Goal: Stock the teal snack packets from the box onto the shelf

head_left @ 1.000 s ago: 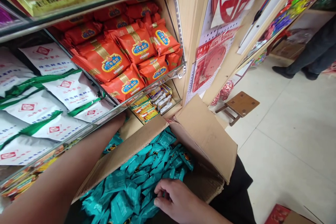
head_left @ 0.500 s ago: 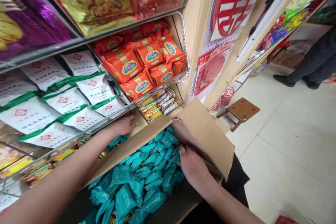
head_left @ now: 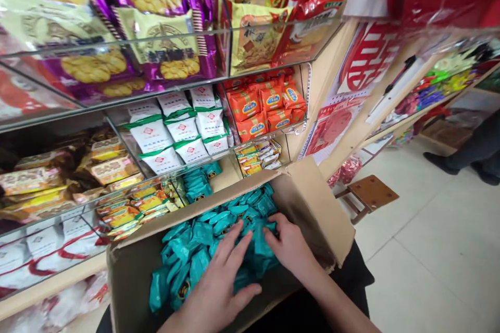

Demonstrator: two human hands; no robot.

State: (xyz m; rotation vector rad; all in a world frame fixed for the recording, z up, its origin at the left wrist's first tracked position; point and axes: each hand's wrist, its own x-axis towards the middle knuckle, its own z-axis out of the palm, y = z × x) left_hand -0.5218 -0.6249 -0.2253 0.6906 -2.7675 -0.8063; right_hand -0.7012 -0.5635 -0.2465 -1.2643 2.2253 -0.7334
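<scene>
A cardboard box (head_left: 133, 265), its flaps raised, holds many small teal snack packets (head_left: 195, 239). Over the packets in the middle of the box, my left hand (head_left: 219, 276) is open, with fingers spread and thumb apart; nothing is in it. My right hand (head_left: 291, 244) is inside the box at its right side, thumb and fingers curled round the edge of a teal packet (head_left: 260, 242). Just behind the box, more teal packets (head_left: 197, 182) lie in a low shelf compartment.
Shelves with clear dividers hold white-and-green packets (head_left: 182, 132), orange packets (head_left: 269, 106) and purple-and-yellow bags (head_left: 160, 47). A small wooden stool (head_left: 373, 190) stands on the tiled floor at right. Farther off are a person's legs (head_left: 474, 140).
My left hand has come back from the shelf compartment to above the packets in the box. My right hand stays in the box. The view has tilted and pulled back, showing more shelves.
</scene>
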